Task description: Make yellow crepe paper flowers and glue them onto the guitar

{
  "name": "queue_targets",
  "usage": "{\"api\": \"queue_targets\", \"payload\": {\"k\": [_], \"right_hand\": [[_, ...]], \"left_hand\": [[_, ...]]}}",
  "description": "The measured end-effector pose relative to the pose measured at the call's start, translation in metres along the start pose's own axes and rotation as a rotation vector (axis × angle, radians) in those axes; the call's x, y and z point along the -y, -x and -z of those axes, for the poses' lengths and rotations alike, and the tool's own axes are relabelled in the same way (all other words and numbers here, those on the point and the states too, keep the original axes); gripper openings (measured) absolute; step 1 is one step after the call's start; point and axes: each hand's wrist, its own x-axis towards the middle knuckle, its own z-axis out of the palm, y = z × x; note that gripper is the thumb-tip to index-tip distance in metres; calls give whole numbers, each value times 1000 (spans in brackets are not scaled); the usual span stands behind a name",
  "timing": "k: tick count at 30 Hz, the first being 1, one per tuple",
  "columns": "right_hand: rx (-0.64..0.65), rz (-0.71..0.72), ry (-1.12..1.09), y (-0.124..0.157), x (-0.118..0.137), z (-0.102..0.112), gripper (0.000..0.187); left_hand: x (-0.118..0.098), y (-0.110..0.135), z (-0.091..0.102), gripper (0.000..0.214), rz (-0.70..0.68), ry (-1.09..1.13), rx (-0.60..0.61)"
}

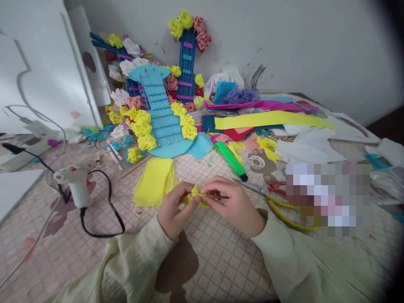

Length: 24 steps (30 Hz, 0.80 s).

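Observation:
My left hand (172, 210) and my right hand (232, 204) meet over the patterned mat, both pinched on a small folded piece of yellow paper (195, 195). A thin brown stick (217, 196) runs along the paper under my right fingers. A stack of yellow paper sheets (154, 181) lies just beyond my left hand. Scissors with red and yellow handles (277, 198) rest right of my right hand.
A white glue gun (77, 185) with a black cord stands at the left. A green marker-like tool (232, 159) lies ahead. Blue guitar-shaped crafts (160, 113) with paper flowers lean on the wall. Coloured paper strips (271, 120) and scraps cover the right side.

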Motion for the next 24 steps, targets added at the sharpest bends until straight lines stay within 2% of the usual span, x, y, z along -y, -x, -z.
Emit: {"api": "queue_targets", "payload": {"k": [5, 10, 14, 21, 24], "right_hand": [[44, 52, 22, 0, -1, 3, 9], [-83, 165, 133, 1, -2, -2, 10], [-123, 167, 161, 3, -2, -5, 7], [31, 150, 165, 2, -8, -1, 11], [34, 176, 185, 2, -10, 0, 12]], "left_hand": [[1, 0, 1, 8, -32, -35, -22], [3, 1, 0, 10, 16, 52, -17], [6, 0, -2, 10, 60, 123, -14], [7, -2, -1, 9, 53, 97, -12], [7, -2, -1, 11, 84, 84, -16]]}}
